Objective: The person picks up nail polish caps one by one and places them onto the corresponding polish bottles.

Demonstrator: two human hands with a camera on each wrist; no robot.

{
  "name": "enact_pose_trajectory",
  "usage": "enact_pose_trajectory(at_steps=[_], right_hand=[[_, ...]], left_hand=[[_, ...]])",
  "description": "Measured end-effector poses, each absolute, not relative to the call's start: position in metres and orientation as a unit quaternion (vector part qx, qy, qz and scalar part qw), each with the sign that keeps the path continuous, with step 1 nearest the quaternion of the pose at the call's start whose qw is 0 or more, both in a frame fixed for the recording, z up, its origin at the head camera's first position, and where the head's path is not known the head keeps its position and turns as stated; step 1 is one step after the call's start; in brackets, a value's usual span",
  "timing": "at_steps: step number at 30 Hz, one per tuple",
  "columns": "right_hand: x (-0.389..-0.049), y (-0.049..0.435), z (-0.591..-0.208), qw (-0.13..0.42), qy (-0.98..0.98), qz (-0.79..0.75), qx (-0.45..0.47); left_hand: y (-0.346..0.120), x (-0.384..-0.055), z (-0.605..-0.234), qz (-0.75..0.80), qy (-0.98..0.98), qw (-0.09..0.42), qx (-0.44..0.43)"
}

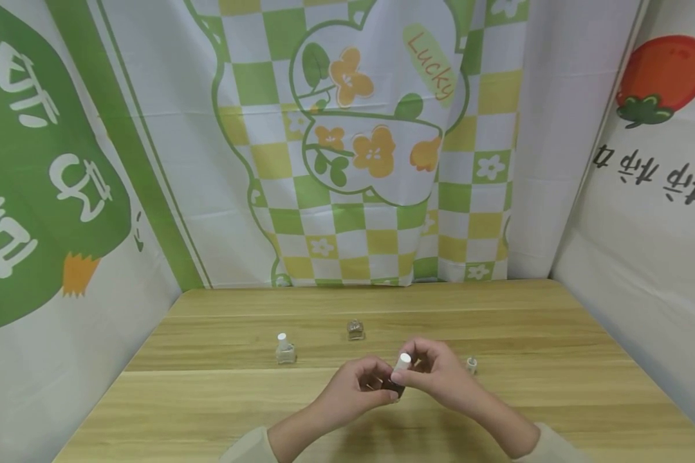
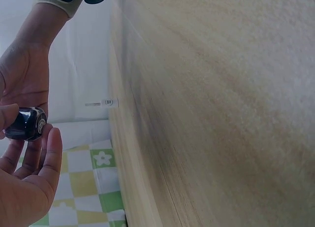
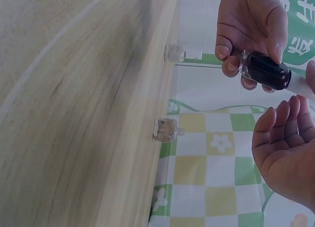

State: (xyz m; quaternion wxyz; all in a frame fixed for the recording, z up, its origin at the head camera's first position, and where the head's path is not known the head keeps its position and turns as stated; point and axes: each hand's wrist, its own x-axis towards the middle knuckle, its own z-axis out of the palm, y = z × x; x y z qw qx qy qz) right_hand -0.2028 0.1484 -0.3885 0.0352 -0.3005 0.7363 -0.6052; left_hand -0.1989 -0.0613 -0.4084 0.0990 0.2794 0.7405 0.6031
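Observation:
My left hand (image 1: 353,391) grips a dark nail polish bottle (image 3: 266,69) around its glass body. My right hand (image 1: 443,376) pinches the bottle's white cap (image 1: 404,361) between thumb and fingers. Cap and bottle are together, slightly tilted, above the table; whether the cap is screwed tight cannot be told. In the left wrist view, a round label shows on the base of the dark bottle (image 2: 27,123). Just right of the right hand, a loose white cap (image 1: 472,365) stands on the table with its brush pointing up.
A glittery nail polish bottle (image 1: 356,330) without its cap stands behind the hands on the wooden table (image 1: 208,405). Farther left is a clear bottle (image 1: 286,353) with a white cap. Printed cloth (image 1: 347,225) hangs along the back and both sides.

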Motion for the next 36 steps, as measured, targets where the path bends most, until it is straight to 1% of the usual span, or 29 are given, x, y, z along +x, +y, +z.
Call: enact_pose_trajectory(at_steps=[9, 17, 21, 36], right_hand=[[-0.2057, 0.1543, -0.3862, 0.018, 0.741, -0.592, -0.316], [-0.2098, 0.1564, -0.3864, 0.042, 0.705, -0.606, -0.367], [-0.2095, 0.1547, -0.3859, 0.044, 0.693, -0.614, -0.375], [-0.2049, 0.1495, -0.3874, 0.016, 0.735, -0.605, -0.305]], left_hand=[[-0.0623, -0.1977, -0.4056, 0.602, 0.743, 0.090, 0.277], [-0.0637, -0.1997, -0.4070, 0.598, 0.742, 0.089, 0.289], [-0.0640, -0.2005, -0.4079, 0.597, 0.741, 0.089, 0.293], [-0.0627, -0.1990, -0.4060, 0.604, 0.738, 0.088, 0.288]])
